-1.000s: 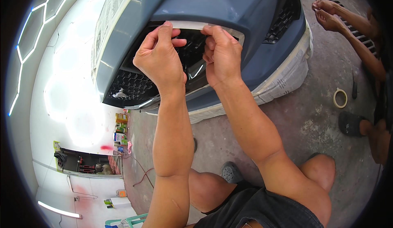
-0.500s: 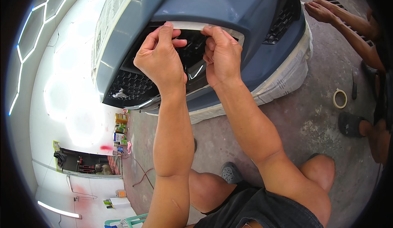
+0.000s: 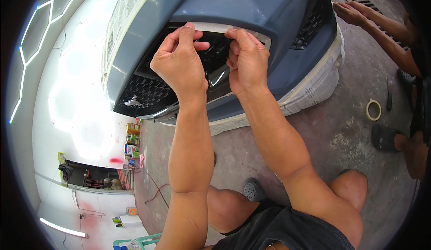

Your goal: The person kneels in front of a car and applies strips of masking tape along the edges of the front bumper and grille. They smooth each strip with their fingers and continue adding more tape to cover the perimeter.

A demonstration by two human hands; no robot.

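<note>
A pale strip of masking tape (image 3: 211, 26) runs along the upper edge of a grille opening in a grey-blue car bumper (image 3: 220, 9). My left hand (image 3: 180, 66) pinches the strip's left part between thumb and forefinger, its other fingers loosely bent. At the right part, my right hand (image 3: 249, 61) is closed, thumb and forefinger pressed on the tape. Beyond it, more tape follows the opening's right corner. Behind my hands is the black honeycomb grille (image 3: 146, 92), partly hidden by my left hand and forearm.
Masking sheeting (image 3: 314, 90) wraps the bumper's lower edge. At the right, another person's hands (image 3: 352, 14) are near the bumper's side. A tape roll (image 3: 373, 110) lies on the floor beside that person's dark shoe (image 3: 384, 137). Several cans (image 3: 131, 140) line the left wall.
Both my hands appear slightly further right, and the bumper has shifted about as much in the picture. Their hold on the tape looks the same.
</note>
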